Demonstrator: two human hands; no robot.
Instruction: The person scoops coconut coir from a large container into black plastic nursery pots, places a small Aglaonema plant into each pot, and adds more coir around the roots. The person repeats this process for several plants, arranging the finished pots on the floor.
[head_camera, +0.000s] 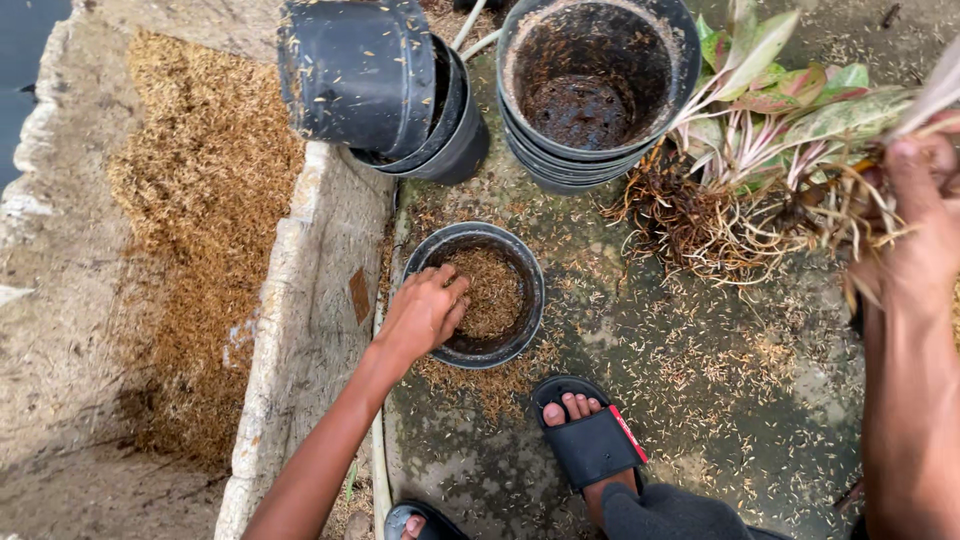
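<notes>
Damp concrete floor (700, 400), strewn with rice husk, beside a rough concrete trough (310, 300) heaped with the same golden husk (200, 200). Left hand (425, 312) curled loosely, fingers dipped into a small black plastic pot (520, 320) close against the trough's outer wall, seemingly pressing or levelling the filling, nothing clearly gripped. Pot upright, round, dusty-rimmed, filled most of the way with dry husk (495, 290), more spilled round its base. Right hand (925, 230) at the floor's right edge, closed round a clump of bare-rooted plants (770, 130) with green-and-pink leaves, tangled brown roots trailing, apparently kept clear of the ground and near the pot. Stacks of empty black pots (590, 90), upright, and others tipped sideways on the trough's rim (370, 80), within reach along the far edge. Black sandal (590, 440) planted just beside the pot.
</notes>
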